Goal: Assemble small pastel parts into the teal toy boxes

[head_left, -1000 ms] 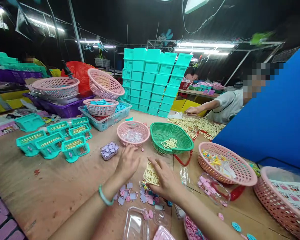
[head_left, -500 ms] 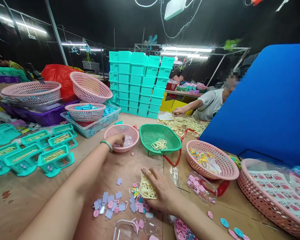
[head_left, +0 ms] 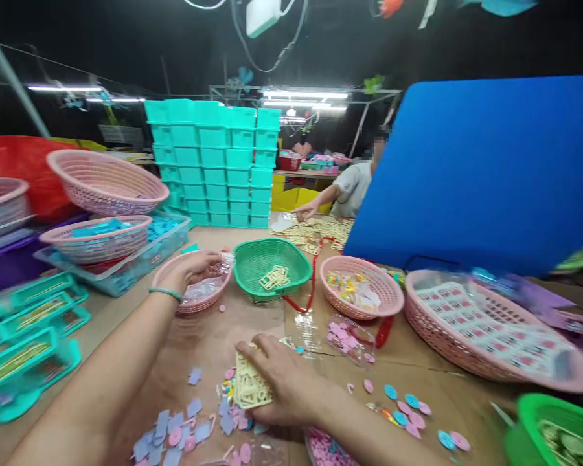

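Observation:
My left hand (head_left: 197, 266), with a jade-green bangle at its wrist, is raised over the pink basket (head_left: 161, 283) and pinches a small clear plastic piece (head_left: 227, 262). More clear pieces (head_left: 201, 291) lie in that basket. Nearer to me, my right hand (head_left: 284, 372) is wrapped round a stack of cream lattice-like plastic frames (head_left: 251, 383). Loose lilac plates (head_left: 161, 427) and pink discs (head_left: 244, 452) lie scattered below it on the table. Similar cream frames (head_left: 274, 278) sit in the green basket (head_left: 245, 285), just right of my left hand.
Tall stacks of turquoise boxes (head_left: 211, 155) stand at the back. A blue panel (head_left: 480, 168) slants up on the right. Pink baskets (head_left: 337, 304) hold small parts and printed sheets (head_left: 480, 323). Across the table, a co-worker's hand (head_left: 307, 210) reaches over cream frames.
My left hand has risen out of the pink basket with a clear plastic piece. My view has turned to the right. The right hand keeps its hold on the cream frames.

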Available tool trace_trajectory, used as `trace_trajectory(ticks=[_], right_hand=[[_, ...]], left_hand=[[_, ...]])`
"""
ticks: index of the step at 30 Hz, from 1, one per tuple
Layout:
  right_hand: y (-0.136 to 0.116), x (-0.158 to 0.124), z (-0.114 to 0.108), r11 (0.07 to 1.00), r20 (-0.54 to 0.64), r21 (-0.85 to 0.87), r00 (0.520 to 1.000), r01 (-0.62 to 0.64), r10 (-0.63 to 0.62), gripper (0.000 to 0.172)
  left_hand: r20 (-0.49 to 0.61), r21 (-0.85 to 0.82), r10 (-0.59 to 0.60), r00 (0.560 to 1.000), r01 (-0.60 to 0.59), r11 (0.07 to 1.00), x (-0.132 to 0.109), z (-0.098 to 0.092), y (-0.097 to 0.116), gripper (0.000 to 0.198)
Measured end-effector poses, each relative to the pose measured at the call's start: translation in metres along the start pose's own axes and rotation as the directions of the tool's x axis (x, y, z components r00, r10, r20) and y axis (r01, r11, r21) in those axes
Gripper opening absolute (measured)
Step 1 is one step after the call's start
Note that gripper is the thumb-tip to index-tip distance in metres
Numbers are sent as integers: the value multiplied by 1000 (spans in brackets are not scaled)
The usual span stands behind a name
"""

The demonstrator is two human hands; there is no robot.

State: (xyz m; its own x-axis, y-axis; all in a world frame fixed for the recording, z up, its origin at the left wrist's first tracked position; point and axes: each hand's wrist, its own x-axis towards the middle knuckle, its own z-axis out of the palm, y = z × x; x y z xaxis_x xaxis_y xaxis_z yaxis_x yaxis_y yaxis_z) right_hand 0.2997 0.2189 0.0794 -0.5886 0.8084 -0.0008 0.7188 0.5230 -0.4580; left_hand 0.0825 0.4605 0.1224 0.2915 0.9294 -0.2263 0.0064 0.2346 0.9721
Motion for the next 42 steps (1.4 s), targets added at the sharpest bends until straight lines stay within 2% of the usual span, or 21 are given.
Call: trace_trajectory(ticks=[3, 6, 8, 9, 11, 14, 18, 20, 21, 23, 24, 26, 28, 29, 31, 33, 35, 36, 38, 40, 42], right_hand=[[-2, 1, -7, 999, -27, -39, 999, 24, -25, 100], [1, -3, -11, 996, -54, -80, 998, 32, -37, 102], [6, -8, -11, 996, -64, -85, 997, 32, -38, 104], [10, -10, -10, 996, -70, -81, 997, 28, -34, 104], [18, -14, -8, 998, -77, -66, 997, 9, -15, 104], [33, -15, -7, 999, -111, -17, 993, -30, 28, 107], [51, -12, -17, 990, -269, 109, 956, -87, 114, 104], [58, -11, -23, 983, -348, 144, 924, -113, 157, 102], [60, -11, -25, 982, -373, 148, 913, -117, 165, 102], [61, -10, -27, 983, -386, 158, 911, -93, 148, 103], [61, -10, -26, 982, -383, 178, 914, -66, 131, 105], [59, -9, -23, 959, -392, 281, 910, -18, 132, 113], [57, -8, -16, 873, -423, 487, 872, -11, 247, 112], [55, -6, -12, 791, -413, 612, 845, -19, 339, 104], [50, -2, -1, 555, -314, 832, 807, -20, 500, 80], [43, 4, 10, 324, -212, 946, 789, 18, 576, 64], [37, 10, 16, 188, -179, 979, 780, 80, 600, 56], [36, 13, 17, 153, -175, 983, 779, 102, 602, 54], [41, 14, 11, 143, -164, 985, 802, 99, 574, 52], [55, 11, -5, 199, -160, 978, 831, 61, 533, 52], [79, 7, -29, 304, -213, 951, 825, 52, 524, 48]], left_hand=[[79, -101, 36, 996, -28, 995, 42, 78, 22, 16], [137, -191, 86, 987, -59, 980, 73, 150, 50, 24], [152, -218, 88, 984, -54, 974, 81, 179, 61, 28], [156, -221, 82, 984, -46, 974, 81, 187, 62, 27], [169, -208, 59, 984, -23, 978, 74, 189, 56, 23], [175, -167, 19, 984, 11, 986, 47, 169, 35, 17], [128, -174, 12, 992, 11, 985, -15, 133, -3, 20], [163, -210, -24, 986, 58, 976, -54, 124, -25, 30], [214, -226, -60, 975, 109, 968, -73, 124, -37, 36], [367, -233, -131, 921, 228, 945, -106, 128, -58, 41], [402, -251, -129, 907, 244, 937, -119, 132, -68, 41], [382, -317, -96, 919, 228, 921, -135, 139, -81, 43], [295, -394, -53, 954, 172, 903, -140, 144, -89, 45], [256, -425, -30, 966, 140, 895, -140, 147, -91, 45], [172, -462, 40, 984, 44, 886, -138, 154, -94, 48], [59, -451, 113, 992, -75, 890, -135, 164, -96, 49], [-39, -384, 152, 988, -156, 910, -132, 173, -96, 47], [-67, -340, 157, 985, -170, 925, -130, 176, -96, 45], [-84, -255, 159, 984, -176, 951, -126, 179, -93, 42], [-82, -171, 175, 981, -187, 967, -122, 175, -87, 43], [-90, -74, 177, 980, -184, 980, -120, 168, -81, 49]])
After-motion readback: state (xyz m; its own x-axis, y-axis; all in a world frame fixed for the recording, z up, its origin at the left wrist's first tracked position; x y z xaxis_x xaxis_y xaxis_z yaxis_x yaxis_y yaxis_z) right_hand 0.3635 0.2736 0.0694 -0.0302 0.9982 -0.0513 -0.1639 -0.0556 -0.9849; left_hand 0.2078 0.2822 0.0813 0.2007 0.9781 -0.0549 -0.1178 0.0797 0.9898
